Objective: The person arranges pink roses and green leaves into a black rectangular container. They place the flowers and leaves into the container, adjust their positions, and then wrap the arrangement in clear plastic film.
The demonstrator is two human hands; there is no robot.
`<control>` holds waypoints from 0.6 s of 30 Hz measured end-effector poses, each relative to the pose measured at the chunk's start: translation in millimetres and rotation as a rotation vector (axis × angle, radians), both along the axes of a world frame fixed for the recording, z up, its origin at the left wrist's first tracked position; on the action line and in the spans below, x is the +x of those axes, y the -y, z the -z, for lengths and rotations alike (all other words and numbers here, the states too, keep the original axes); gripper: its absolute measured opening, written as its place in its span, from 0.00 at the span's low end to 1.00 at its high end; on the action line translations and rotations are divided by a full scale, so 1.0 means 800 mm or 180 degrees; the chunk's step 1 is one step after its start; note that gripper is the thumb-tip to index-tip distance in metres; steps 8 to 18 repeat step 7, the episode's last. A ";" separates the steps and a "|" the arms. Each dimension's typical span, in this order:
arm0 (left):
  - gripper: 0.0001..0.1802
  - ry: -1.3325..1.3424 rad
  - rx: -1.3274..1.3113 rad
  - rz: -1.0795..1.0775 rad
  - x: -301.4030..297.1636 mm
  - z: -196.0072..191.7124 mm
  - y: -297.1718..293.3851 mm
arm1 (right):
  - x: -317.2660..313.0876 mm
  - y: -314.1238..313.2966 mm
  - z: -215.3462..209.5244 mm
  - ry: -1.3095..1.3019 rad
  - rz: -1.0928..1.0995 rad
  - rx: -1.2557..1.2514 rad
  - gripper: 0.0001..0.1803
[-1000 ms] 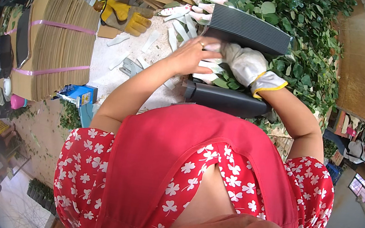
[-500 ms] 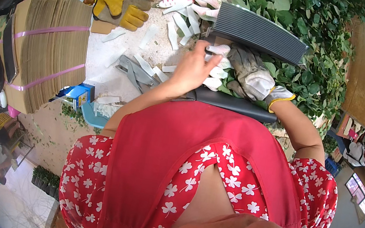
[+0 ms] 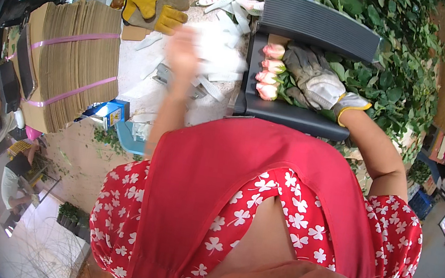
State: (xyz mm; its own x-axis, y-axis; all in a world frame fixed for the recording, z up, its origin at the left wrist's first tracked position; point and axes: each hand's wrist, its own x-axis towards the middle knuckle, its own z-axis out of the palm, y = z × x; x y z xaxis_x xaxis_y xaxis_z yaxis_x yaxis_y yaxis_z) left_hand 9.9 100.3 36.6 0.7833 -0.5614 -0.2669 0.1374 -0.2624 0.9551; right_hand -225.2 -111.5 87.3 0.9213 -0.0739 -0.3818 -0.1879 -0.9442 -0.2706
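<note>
Several pink and cream roses (image 3: 270, 72) lie in a row on a black padded rest (image 3: 249, 94), their heads bare. My right hand (image 3: 313, 80), in a grey-and-white work glove with a yellow-edged cuff, is closed over their stems just right of the heads. To the left of the rest, my bare left hand (image 3: 183, 52) is smeared by motion, so its fingers do not show clearly. Beside it is a white blur of bud sleeves (image 3: 222, 47), and I cannot tell whether the hand holds any. Other white sleeves (image 3: 148, 41) are scattered over the pale tabletop (image 3: 130, 62).
A black ribbed panel (image 3: 320, 24) stands beyond the roses, with leafy stems (image 3: 386, 83) heaped behind and right. Strapped cardboard (image 3: 73, 59) stands at left, near yellow-and-grey gloves (image 3: 155, 12). A grey metal tool (image 3: 166, 76) and a blue box (image 3: 114, 113) lie nearer me.
The white sleeves have come off the row of roses, leaving the pink heads bare. My left hand has moved left, away from the roses. My right hand stays on the stems.
</note>
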 end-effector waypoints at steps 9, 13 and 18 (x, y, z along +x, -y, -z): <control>0.23 0.3585 0.1341 0.1734 0.029 -0.067 -0.062 | 0.010 -0.002 -0.015 -0.0191 0.0069 0.0152 0.52; 0.23 0.3585 0.1341 0.1734 0.029 -0.067 -0.062 | 0.010 -0.002 -0.015 -0.0191 0.0069 0.0152 0.52; 0.23 0.3585 0.1341 0.1734 0.029 -0.067 -0.062 | 0.010 -0.002 -0.015 -0.0191 0.0069 0.0152 0.52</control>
